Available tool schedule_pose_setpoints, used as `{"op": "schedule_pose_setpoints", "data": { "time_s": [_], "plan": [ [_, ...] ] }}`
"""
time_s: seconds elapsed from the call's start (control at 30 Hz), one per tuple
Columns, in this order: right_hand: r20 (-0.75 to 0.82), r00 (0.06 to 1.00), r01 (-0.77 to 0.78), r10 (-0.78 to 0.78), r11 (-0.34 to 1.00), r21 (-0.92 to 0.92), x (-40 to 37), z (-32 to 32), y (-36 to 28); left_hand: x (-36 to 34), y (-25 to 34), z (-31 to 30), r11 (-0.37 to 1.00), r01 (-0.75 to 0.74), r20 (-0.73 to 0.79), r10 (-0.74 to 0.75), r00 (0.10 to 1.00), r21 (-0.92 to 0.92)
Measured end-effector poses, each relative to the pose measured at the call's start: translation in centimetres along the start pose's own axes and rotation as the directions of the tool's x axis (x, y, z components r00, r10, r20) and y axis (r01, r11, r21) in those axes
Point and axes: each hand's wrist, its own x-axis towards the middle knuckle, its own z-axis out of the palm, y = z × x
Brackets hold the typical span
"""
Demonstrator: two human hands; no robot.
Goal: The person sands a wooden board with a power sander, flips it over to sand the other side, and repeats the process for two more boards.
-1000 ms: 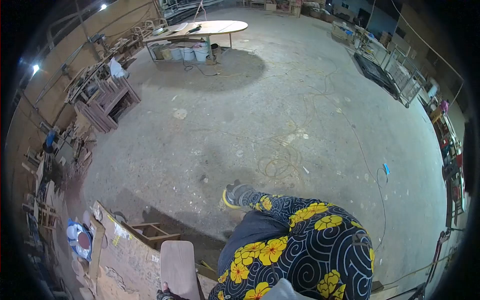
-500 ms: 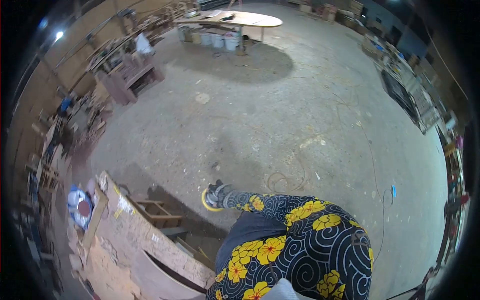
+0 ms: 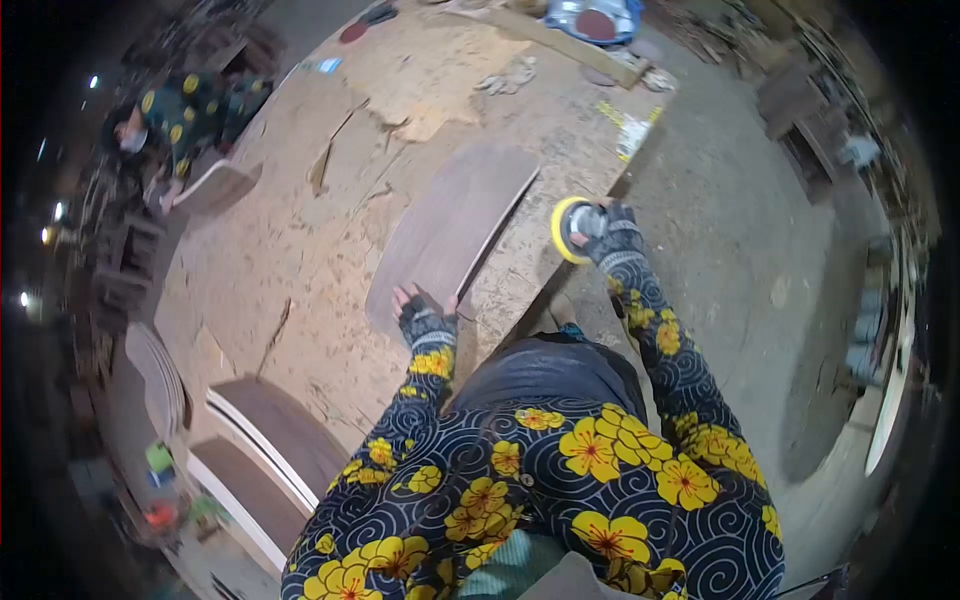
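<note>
A curved brown wooden board (image 3: 455, 225) lies on the chipboard workbench (image 3: 330, 260). My left hand (image 3: 422, 312), in a dark fingerless glove, presses on the near end of the board. My right hand (image 3: 610, 232), also gloved, grips a sander with a round yellow pad (image 3: 566, 229) held just off the bench's right edge, beside the board's right side. Both sleeves are dark with yellow flowers.
Another person (image 3: 170, 115) in a similar flowered shirt works at the bench's far left with a pale board (image 3: 218, 185). More curved boards (image 3: 270, 440) are stacked at lower left. A blue and white object (image 3: 595, 18) sits at the bench's far end. Concrete floor (image 3: 760, 270) lies to the right.
The view has swung from the open floor round to the workbench. My left hand now rests on the board on the bench, and the sander has come up beside the bench edge.
</note>
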Motion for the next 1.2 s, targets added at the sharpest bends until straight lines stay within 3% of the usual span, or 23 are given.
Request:
{"op": "schedule_pose_setpoints", "data": {
  "time_s": [0.03,0.1,0.17,0.27,0.33,0.4,0.5,0.53,0.57,0.67,0.77,0.87,0.97,1.0,1.2],
  "plan": [
    [0.038,0.998,0.053,-0.051,0.998,-0.038,1.8,0.8,-1.3,-1.9,-0.2,-0.4,0.999,0.054,0.074,-0.053,0.996,-0.006],
    [0.199,0.979,0.0,0.042,0.978,-0.21,5.2,2.0,-5.2,-4.0,-1.0,-0.2,0.991,0.132,0.19,-0.126,0.974,-0.019],
    [0.295,0.953,0.111,-0.076,0.988,-0.105,9.2,4.5,-5.6,-5.2,-1.3,1.2,0.98,0.2,0.292,-0.188,0.938,-0.012],
    [0.384,0.922,0.139,-0.046,0.966,-0.218,13.2,5.7,-10.8,-5.1,0.1,-0.2,0.958,0.283,0.386,-0.276,0.88,0.04],
    [0.427,0.791,0.587,-0.438,0.739,-0.33,17.6,10.8,-7.6,-4.8,0.6,-0.2,0.944,0.295,0.412,-0.329,0.85,0.145],
    [0.533,0.702,0.669,-0.472,0.694,-0.266,20.2,11.6,-10.0,-4.1,1.9,-1.3,0.911,0.353,0.434,-0.412,0.801,0.214],
    [0.566,0.604,0.673,-0.561,0.74,0.015,18.5,9.8,-11.4,-3.5,3.4,-0.8,0.868,0.434,0.429,-0.496,0.755,0.241],
    [0.564,0.557,0.69,-0.61,0.717,0.093,17.6,10.1,-12.0,-3.4,3.1,0.5,0.843,0.47,0.389,-0.538,0.748,0.263],
    [0.556,0.498,0.713,-0.666,0.679,0.174,16.5,10.7,-12.9,-3.7,2.7,1.5,0.864,0.487,0.298,-0.501,0.812,0.126],
    [0.524,0.303,0.746,-0.796,0.54,0.389,12.6,13.4,-16.2,-3.3,2.7,2.7,0.868,0.492,-0.05,-0.49,0.87,0.069],
    [0.489,0.102,0.749,-0.866,0.391,0.536,6.2,15.9,-19.7,-1.3,-1.1,7.9,0.838,0.544,0.031,-0.545,0.838,0.04],
    [0.473,-0.136,0.722,-0.871,0.239,0.649,-3.3,17.0,-22.1,1.1,-2.8,11.8,0.786,0.618,0.017,-0.618,0.786,-0.004],
    [0.438,-0.374,0.651,-0.817,0.105,0.752,-12.4,16.4,-23.1,-2.2,2.9,0.6,0.81,0.583,0.259,-0.579,0.773,0.07],
    [0.43,-0.437,0.623,-0.79,0.08,0.778,-14.3,16.1,-23.2,-3.2,4.0,-0.9,0.814,0.581,0.278,-0.565,0.777,0.029],
    [0.375,-0.664,0.5,-0.647,-0.011,0.866,-23.6,13.7,-21.8,-13.2,5.5,-1.4,0.692,0.717,0.151,-0.703,0.695,-0.08]
  ]
}}
